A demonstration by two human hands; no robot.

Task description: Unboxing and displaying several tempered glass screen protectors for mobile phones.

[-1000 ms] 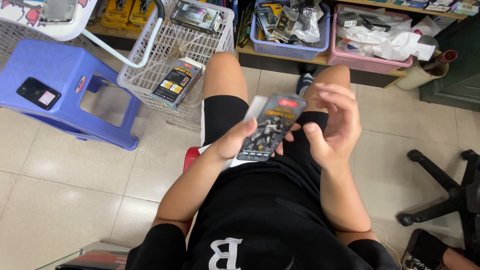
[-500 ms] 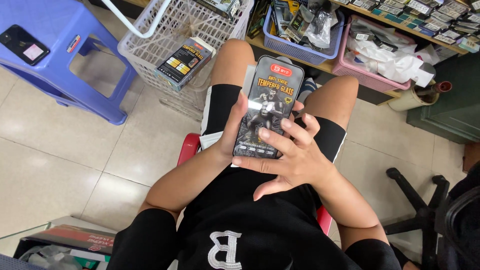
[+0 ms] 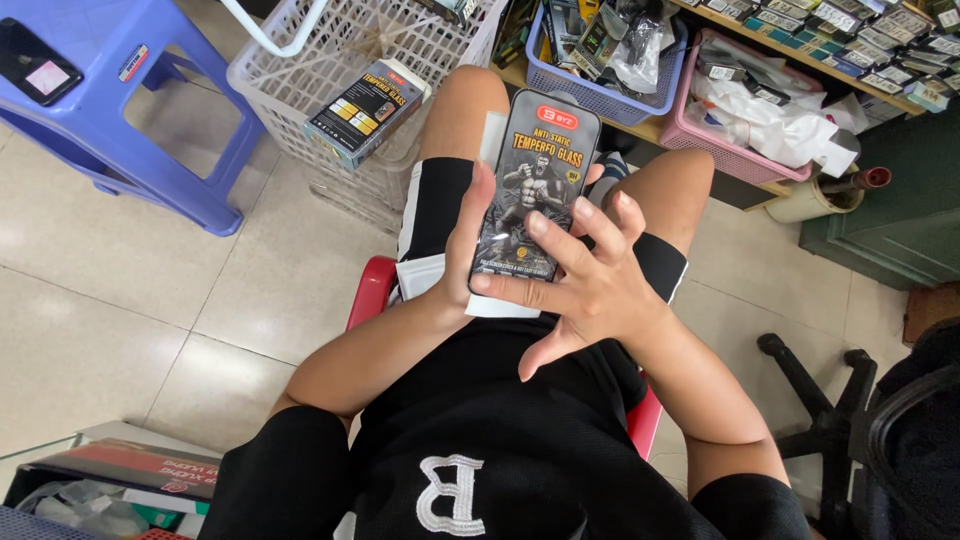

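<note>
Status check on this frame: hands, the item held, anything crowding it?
Left hand grips dark phone-shaped packet from its left edge. Right hand fingers spread across its lower front. Nothing crowding it; white basket off to the left.

Phone-accessory shop: baskets (image 3: pixel 640 95) of packaged goods (image 3: pixel 365 105).

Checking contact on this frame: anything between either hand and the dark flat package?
Nothing visible. The left hand grips the dark flat package along its left edge, and the right hand lays its fingers directly on the lower front. Both touch it, held above the lap.
</note>
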